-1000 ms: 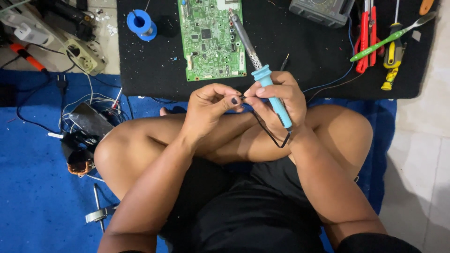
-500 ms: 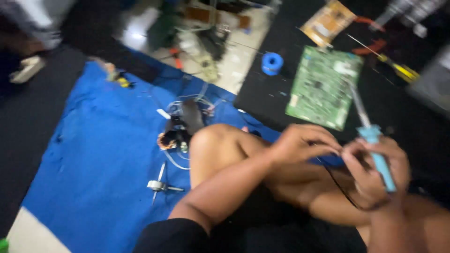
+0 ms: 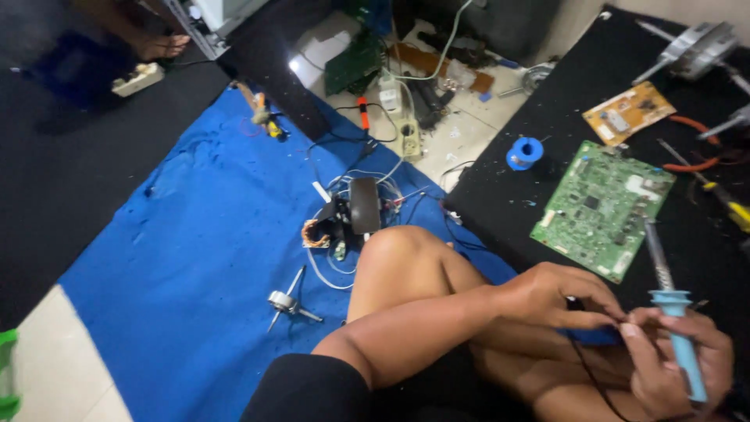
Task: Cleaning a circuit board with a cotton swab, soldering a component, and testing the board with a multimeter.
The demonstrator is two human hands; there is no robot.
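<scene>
Over the lap at five o'clock, the right hand is gripping a blue soldering iron, while the left hand is pinching a thin black wire beside it.

Single head-worn view, steeply downward and tilted leftward, close over lap, blue mat and black mat.

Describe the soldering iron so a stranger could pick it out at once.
Start at the black mat on the right, where the green rectangular circuit board lies. Just below the board's lower right corner, the right hand holds the light-blue-handled soldering iron. Its long grey metal tip points up over the board, unlike the yellow-handled screwdriver lying flat.
</scene>
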